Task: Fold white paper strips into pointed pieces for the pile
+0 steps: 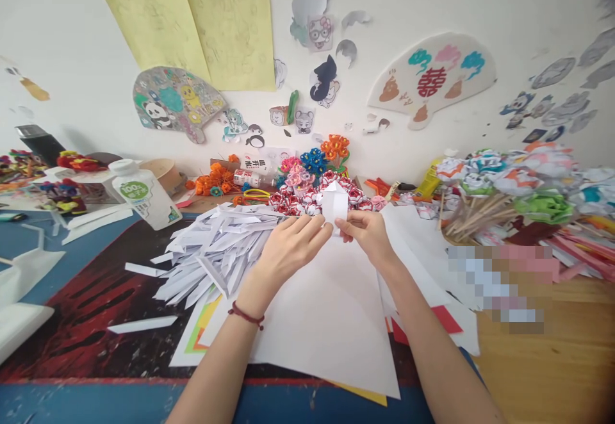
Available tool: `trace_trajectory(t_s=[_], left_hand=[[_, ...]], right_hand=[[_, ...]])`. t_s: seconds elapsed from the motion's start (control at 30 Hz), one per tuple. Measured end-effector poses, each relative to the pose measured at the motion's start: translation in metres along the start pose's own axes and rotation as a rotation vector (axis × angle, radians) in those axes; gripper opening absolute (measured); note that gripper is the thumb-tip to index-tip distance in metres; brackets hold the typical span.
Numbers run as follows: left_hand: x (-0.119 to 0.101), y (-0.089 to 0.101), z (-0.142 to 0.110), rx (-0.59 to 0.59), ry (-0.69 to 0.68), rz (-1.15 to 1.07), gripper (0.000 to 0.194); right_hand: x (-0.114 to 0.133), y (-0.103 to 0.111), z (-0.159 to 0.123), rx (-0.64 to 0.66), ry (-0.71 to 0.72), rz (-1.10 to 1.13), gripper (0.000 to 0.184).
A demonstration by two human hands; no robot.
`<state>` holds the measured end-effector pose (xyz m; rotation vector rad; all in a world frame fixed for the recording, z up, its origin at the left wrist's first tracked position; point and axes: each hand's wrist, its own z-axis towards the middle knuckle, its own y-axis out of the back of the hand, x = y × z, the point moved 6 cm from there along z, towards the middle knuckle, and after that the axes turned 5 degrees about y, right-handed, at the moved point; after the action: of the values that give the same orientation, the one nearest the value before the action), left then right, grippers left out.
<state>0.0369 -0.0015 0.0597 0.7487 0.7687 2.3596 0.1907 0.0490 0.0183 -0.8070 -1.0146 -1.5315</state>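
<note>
A small folded white paper strip point(335, 206) with a pointed top stands upright between my two hands. My left hand point(295, 241) pinches its lower left side, the back of the hand toward me and a dark red cord bracelet on the wrist. From the right, my right hand point(368, 235) grips the strip's right edge between thumb and fingers. Beneath both hands lie large white paper sheets point(327, 321), with yellow, green and orange edges showing under them. To the left is a heaped pile of folded white paper strips point(216, 251).
A white bottle point(144, 195) stands at the left. Behind my hands are red-and-white paper flowers point(293, 203) and blue flowers point(314, 161). More paper flowers on sticks point(485, 203) fill the right side. Single strips lie on the black and red mat point(96, 302). Drawings cover the wall.
</note>
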Motion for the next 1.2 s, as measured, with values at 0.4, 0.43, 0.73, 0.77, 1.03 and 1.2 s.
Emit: trace_trajectory(t_s=[0.4,0.43,0.73,0.77,1.03,1.2], left_hand=[[0.017,-0.016,0.0,0.096,0.257,-0.349,0.016],[0.022,-0.017,0.0,0.081,0.323,-0.43,0.014],[0.041,-0.043,-0.012,0.048,0.856,-1.054,0.034],[0.04,-0.048,-0.013,0.095,0.859,-1.112,0.026],[0.037,-0.054,-0.015,0.156,0.887,-1.36,0.028],[0.036,-0.053,-0.015,0.173,0.888,-1.418,0.029]], right_hand=[[0.006,-0.008,-0.001,0.038,0.0,-0.041,0.032],[0.006,-0.009,-0.002,0.043,0.003,-0.036,0.031],[0.007,-0.012,-0.004,0.012,0.027,0.049,0.028],[0.008,-0.012,-0.004,0.013,0.031,0.06,0.027],[0.009,-0.017,-0.004,0.089,-0.059,0.154,0.034],[0.007,-0.02,-0.006,0.17,-0.085,0.148,0.034]])
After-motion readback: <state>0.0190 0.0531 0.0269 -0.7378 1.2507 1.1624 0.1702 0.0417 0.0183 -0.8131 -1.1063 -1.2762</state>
